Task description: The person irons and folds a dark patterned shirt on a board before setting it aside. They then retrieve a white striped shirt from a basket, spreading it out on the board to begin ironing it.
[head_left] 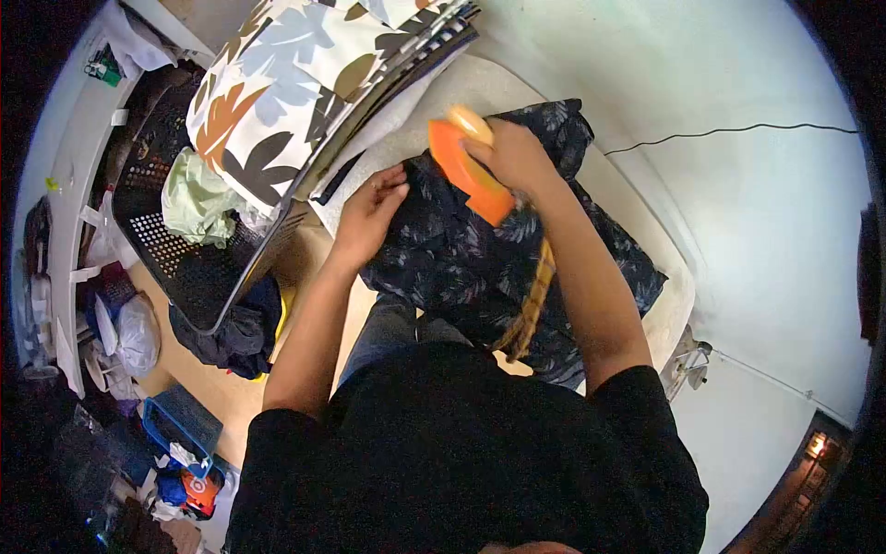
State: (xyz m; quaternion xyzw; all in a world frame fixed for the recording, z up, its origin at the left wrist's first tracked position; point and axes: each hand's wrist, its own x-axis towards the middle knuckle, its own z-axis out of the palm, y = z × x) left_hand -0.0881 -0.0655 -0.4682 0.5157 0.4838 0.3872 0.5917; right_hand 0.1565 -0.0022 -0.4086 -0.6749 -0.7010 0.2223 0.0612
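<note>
A black garment with a pale leaf pattern lies spread over a light padded surface in front of me. My right hand is closed round the handle of an orange iron, which is tilted over the upper part of the garment and slightly blurred. From near my right wrist a brown and yellow braided cord hangs down across the cloth. My left hand rests at the garment's left edge with its fingers somewhat apart and nothing held.
Folded leaf-print fabric is stacked at the upper left, over a black perforated basket holding a pale green cloth. A blue-rimmed bin and bags stand on the floor at left. A thin black wire crosses the right wall.
</note>
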